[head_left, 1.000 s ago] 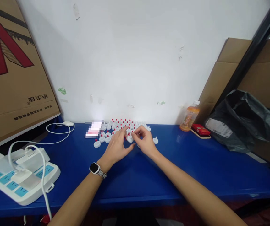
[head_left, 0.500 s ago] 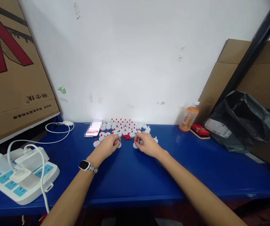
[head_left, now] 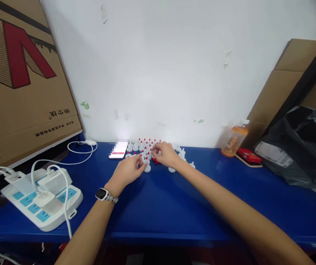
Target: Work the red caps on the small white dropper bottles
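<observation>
Many small white nozzle caps (head_left: 178, 149), a number of them with red tips, stand in rows at the back of the table. My left hand (head_left: 127, 171) is at the front left of the rows, thumb and forefinger slightly apart beside a white nozzle cap (head_left: 147, 169). Over the middle of the group, my right hand (head_left: 165, 154) has its thumb and forefinger pinched near a red tip; what lies between them is too small to make out. Below that hand, a pile of loose red tips (head_left: 155, 161) is partly hidden. Another white nozzle cap (head_left: 171, 169) sits under my right wrist.
At left, a white power strip (head_left: 77, 198) with chargers and cables lies near a large carton (head_left: 36, 106). A lit phone (head_left: 118, 150) is left of the caps. At right are an orange drink bottle (head_left: 235, 139), a red box (head_left: 249, 155) on a phone and a dark plastic bag (head_left: 298, 147).
My right hand has moved left and back from a front cap to above the red pile. My left hand has drawn slightly away from its cap. The view has turned a little left.
</observation>
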`<state>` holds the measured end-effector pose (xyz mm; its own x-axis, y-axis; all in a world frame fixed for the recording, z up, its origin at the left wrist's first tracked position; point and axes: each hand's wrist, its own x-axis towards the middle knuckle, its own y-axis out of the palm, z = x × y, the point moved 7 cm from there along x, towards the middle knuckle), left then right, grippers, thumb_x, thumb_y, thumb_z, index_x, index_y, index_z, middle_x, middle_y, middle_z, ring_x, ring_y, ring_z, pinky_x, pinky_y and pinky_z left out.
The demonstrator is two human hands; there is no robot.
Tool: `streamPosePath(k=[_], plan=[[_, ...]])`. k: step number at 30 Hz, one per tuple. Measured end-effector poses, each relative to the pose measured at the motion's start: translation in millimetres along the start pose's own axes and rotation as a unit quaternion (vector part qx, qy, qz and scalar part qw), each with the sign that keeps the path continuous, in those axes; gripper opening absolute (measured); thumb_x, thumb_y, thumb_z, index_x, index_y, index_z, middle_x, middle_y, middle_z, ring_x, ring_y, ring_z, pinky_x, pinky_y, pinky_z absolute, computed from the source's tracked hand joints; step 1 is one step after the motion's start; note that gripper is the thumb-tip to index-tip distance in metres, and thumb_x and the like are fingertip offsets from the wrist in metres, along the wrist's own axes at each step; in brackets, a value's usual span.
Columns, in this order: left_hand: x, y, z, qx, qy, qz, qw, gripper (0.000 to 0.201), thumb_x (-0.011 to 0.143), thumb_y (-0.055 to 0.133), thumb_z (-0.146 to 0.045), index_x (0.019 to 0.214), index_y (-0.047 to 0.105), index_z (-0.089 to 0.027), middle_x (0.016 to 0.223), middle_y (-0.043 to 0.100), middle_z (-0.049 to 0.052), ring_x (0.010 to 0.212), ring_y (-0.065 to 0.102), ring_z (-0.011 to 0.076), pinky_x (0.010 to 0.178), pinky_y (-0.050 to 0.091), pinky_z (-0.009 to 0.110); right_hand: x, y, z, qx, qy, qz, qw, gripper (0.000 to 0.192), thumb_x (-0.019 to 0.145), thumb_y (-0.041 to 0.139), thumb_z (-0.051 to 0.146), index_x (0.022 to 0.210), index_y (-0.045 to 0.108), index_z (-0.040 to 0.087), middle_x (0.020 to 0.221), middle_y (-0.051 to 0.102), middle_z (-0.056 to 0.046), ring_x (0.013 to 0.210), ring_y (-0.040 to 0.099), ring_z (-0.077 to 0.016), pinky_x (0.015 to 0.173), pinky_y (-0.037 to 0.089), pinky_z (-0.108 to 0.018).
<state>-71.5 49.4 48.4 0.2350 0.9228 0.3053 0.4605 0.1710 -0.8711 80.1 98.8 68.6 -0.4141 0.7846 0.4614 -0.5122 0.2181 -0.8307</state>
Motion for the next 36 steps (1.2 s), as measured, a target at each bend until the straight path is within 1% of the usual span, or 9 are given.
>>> streamPosePath(k=[5, 9, 16, 21, 25, 28, 30, 32, 36], plan=[[-3.1, -4.3, 4.2, 0.017, 0.008, -0.031, 0.999, 0.03, 0.085, 0.051, -0.035, 0.059, 0.043, -0.021, 0.055, 0.055, -0.001, 0.056, 0.051, 0.0166, 0.055, 0.023, 0.028, 69.9, 40.6, 11.3, -0.108, 0.036, 0.065, 0.991, 0.021, 0.088, 0.055, 0.031, 0.097, 0.07, 0.019, 0.096, 0.072, -0.009, 0.103, 0.058, -0.0261, 0.091, 0.032, -0.039], [-2.4, -6.3, 9.5, -0.008, 0.005, -0.054, 0.998, 0.026, 0.083, 0.049, -0.028, 0.059, 0.041, -0.021, 0.057, 0.054, -0.001, 0.056, 0.049, 0.0154, 0.056, 0.023, 0.027, 100.4, 62.6, 8.3, -0.151, 0.079, 0.092, 0.981, 0.022, 0.083, 0.058, 0.025, 0.097, 0.071, 0.014, 0.1, 0.072, -0.016, 0.104, 0.059, -0.0293, 0.092, 0.031, -0.042], [0.1, -0.5, 12.6, -0.039, 0.01, -0.047, 0.998, 0.027, 0.087, 0.049, -0.035, 0.063, 0.048, -0.021, 0.061, 0.057, 0.0, 0.058, 0.05, 0.0153, 0.056, 0.025, 0.027, 105.9, 67.8, 0.1, -0.147, 0.096, 0.089, 0.98, 0.027, 0.083, 0.055, 0.016, 0.106, 0.069, 0.013, 0.106, 0.07, -0.017, 0.105, 0.06, -0.0275, 0.094, 0.028, -0.041], [1.1, 0.6, 13.0, -0.047, 0.012, -0.052, 0.997, 0.026, 0.09, 0.047, -0.035, 0.068, 0.049, -0.022, 0.063, 0.056, -0.001, 0.062, 0.052, 0.0168, 0.057, 0.031, 0.027, 104.5, 63.6, 1.2, -0.115, 0.098, 0.087, 0.985, 0.017, 0.083, 0.058, 0.018, 0.091, 0.072, 0.014, 0.095, 0.073, -0.014, 0.096, 0.064, -0.0242, 0.092, 0.031, -0.038], [-1.0, -14.7, 4.6, -0.045, 0.046, -0.15, 0.987, 0.012, 0.091, 0.049, -0.032, 0.09, 0.054, -0.021, 0.092, 0.06, 0.005, 0.093, 0.056, 0.0228, 0.079, 0.045, 0.033, 85.4, 31.3, 7.0, -0.051, 0.09, 0.021, 0.994, 0.021, 0.09, 0.054, 0.028, 0.089, 0.072, 0.019, 0.091, 0.074, -0.006, 0.091, 0.064, -0.02, 0.093, 0.033, -0.037], [-5.0, -21.6, -9.1, -0.036, 0.081, -0.211, 0.973, 0.027, 0.09, 0.054, -0.033, 0.113, 0.051, -0.019, 0.117, 0.054, 0.011, 0.113, 0.049, 0.0272, 0.097, 0.042, 0.041, 49.7, 0.2, 8.6, 0.114, 0.08, -0.054, 0.989, 0.019, 0.085, 0.062, 0.034, 0.08, 0.072, 0.02, 0.079, 0.073, -0.002, 0.077, 0.063, -0.0171, 0.084, 0.039, -0.032], [-6.4, -17.0, -20.1, -0.04, 0.109, -0.201, 0.973, 0.036, 0.092, 0.054, -0.033, 0.124, 0.046, -0.019, 0.125, 0.051, 0.013, 0.12, 0.046, 0.0282, 0.103, 0.04, 0.044, 22.2, -8.9, 7.4, 0.213, 0.075, -0.058, 0.972, 0.018, 0.082, 0.066, 0.035, 0.077, 0.072, 0.019, 0.073, 0.071, -0.002, 0.068, 0.06, -0.0157, 0.073, 0.042, -0.03], [-6.5, -6.2, -29.9, -0.048, 0.137, -0.154, 0.977, 0.038, 0.095, 0.05, -0.035, 0.13, 0.044, -0.02, 0.125, 0.053, 0.012, 0.12, 0.048, 0.0274, 0.104, 0.04, 0.044, -2.1, -10.4, 4.9, 0.281, 0.072, -0.049, 0.956, 0.021, 0.081, 0.066, 0.037, 0.076, 0.072, 0.018, 0.069, 0.069, -0.001, 0.062, 0.057, -0.0145, 0.063, 0.041, -0.028], [-6.3, 12.0, -37.2, -0.068, 0.163, -0.072, 0.982, 0.033, 0.099, 0.042, -0.038, 0.127, 0.047, -0.021, 0.116, 0.056, 0.01, 0.113, 0.053, 0.0258, 0.099, 0.043, 0.043, -31.3, -8.3, -7.0, 0.329, 0.074, -0.056, 0.94, 0.028, 0.086, 0.061, 0.042, 0.077, 0.071, 0.017, 0.068, 0.067, -0.001, 0.062, 0.055, -0.0141, 0.061, 0.04, -0.026]])
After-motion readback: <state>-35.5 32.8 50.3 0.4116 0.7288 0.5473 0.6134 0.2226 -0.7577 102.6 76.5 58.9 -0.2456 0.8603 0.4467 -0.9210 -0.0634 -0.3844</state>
